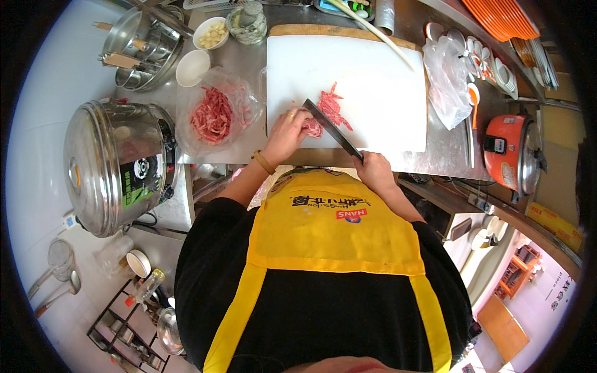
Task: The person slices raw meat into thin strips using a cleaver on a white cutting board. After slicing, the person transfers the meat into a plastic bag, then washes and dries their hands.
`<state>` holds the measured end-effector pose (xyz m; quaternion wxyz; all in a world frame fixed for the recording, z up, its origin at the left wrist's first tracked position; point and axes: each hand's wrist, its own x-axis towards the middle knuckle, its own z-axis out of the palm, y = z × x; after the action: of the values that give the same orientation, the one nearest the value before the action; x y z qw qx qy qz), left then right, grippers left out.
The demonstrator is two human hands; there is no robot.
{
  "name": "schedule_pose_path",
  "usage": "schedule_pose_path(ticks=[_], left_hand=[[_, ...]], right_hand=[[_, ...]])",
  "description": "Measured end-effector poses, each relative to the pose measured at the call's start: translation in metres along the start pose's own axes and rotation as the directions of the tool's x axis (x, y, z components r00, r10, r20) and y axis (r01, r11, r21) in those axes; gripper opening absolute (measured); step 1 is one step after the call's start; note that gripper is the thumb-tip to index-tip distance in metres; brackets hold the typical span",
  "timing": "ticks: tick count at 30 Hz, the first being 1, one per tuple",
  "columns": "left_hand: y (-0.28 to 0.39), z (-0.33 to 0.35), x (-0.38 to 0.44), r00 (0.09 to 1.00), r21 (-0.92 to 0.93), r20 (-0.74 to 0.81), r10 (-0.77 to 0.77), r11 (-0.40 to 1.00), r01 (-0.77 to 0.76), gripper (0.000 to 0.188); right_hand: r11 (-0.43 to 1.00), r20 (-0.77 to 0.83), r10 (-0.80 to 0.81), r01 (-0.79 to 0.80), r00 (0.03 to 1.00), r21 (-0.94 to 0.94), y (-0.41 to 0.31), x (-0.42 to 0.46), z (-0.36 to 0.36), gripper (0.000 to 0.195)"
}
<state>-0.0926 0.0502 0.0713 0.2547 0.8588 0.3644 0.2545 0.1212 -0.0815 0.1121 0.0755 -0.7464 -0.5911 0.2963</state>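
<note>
My right hand (374, 171) is closed around the handle of a kitchen knife (332, 128), whose dark blade slants up and left across the white cutting board (392, 98). My left hand (289, 133), with a ring and a wristband, presses a piece of raw red meat (313, 128) onto the board, its fingers close to the blade's left side. To the right of the blade lie thin meat strips (331, 108). A clear plastic bag (242, 135) left of the board holds a heap of cut meat (212, 115).
Behind the bag stand an empty white bowl (193, 68), a bowl of garlic cloves (211, 33) and a stone mortar (247, 25). A leek (382, 37) crosses the board's far right corner. At right are a plastic bag (445, 79) and an orange rice cooker (506, 154); a steel pot (102, 163) stands left.
</note>
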Motion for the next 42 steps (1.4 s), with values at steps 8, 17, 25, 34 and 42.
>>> schedule_pose_path(ticks=[8, 17, 25, 34, 42], left_hand=[[-0.010, 0.009, -0.009, 0.990, -0.040, 0.131, -0.044, 0.998, 0.050, 0.031], [-0.005, 0.003, -0.009, 0.970, 0.022, 0.224, 0.095, 0.995, -0.102, 0.041], [-0.005, 0.011, -0.011, 0.975, -0.011, 0.197, 0.104, 0.995, -0.104, 0.038], [-0.015, 0.016, -0.011, 0.944, 0.014, 0.216, 0.248, 0.966, -0.257, 0.033], [-0.019, 0.013, -0.011, 0.947, 0.106, 0.161, 0.277, 0.949, -0.295, 0.037]], right_hand=[[0.999, -0.004, -0.015, 0.014, 1.000, -0.031, -0.002, -0.001, -0.001, 0.023], [1.000, -0.020, -0.007, 0.006, 1.000, -0.028, 0.002, 0.000, 0.001, 0.022], [0.999, 0.000, 0.035, -0.035, 0.999, -0.004, 0.000, 0.003, -0.002, 0.023], [0.997, 0.028, 0.074, -0.074, 0.997, 0.014, -0.001, 0.003, -0.001, 0.024], [0.995, 0.031, 0.064, -0.066, 0.997, 0.074, 0.006, 0.002, 0.002, 0.024]])
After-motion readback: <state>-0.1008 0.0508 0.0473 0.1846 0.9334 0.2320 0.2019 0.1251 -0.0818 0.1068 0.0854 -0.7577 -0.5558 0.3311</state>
